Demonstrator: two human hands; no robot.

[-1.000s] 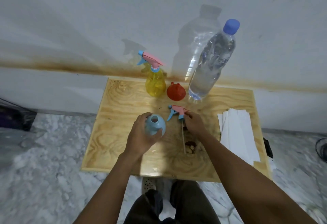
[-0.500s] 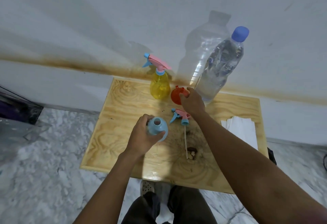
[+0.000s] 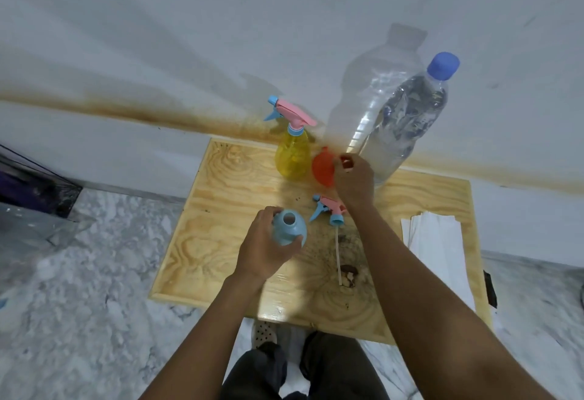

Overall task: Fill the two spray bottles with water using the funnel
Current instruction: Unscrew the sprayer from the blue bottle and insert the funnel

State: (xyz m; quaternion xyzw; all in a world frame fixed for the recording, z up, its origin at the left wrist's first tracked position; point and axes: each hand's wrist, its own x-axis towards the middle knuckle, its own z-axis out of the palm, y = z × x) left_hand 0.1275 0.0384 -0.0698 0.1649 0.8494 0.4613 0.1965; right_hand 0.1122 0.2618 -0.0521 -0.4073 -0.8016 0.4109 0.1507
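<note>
Plywood tabletop [image 3: 221, 194]: pale, swirled grain, dark staining near the middle.

Water bottle [image 3: 407, 121]: tall, clear, nearly full, blue cap on. It stands at the back right, just beyond the right hand [image 3: 354, 178].

Paper stack [image 3: 436, 241]: white, on the right side, well apart from the work.

Yellow spray bottle [image 3: 292, 156]: back centre, upright, trigger head screwed on, not yet opened.

Blue spray bottle [image 3: 289, 229]: nearer the front, upright, neck open. The left hand [image 3: 262, 247] wraps its body from the left, grip closed round it.

Funnel [image 3: 322, 167]: orange, tipped on its side just beside the yellow spray bottle. The right grip pinches its narrow spout end at the fingertips. I cannot tell whether its rim rests on the wood or is lifted.

Loose trigger head [image 3: 328, 208]: lies between the two hands, its dip tube [image 3: 338, 254] running toward the front edge.

Step in hand, as I read it: bring the funnel to the open blue neck.
- The pinch sits on the very end that must enter the neck, so I'd shift the fingers to the rim before seating.
- Turn it spout-down in the air.
- Carry it over the trigger head, not through it.
- Keep the left grip low so the neck is free.
- Seat it straight and fully. The capped water bottle will likely need both hands next, so the funnel may have to stand unaided.
- Mind the right forearm near the tall bottle, which looks easy to topple.
</note>
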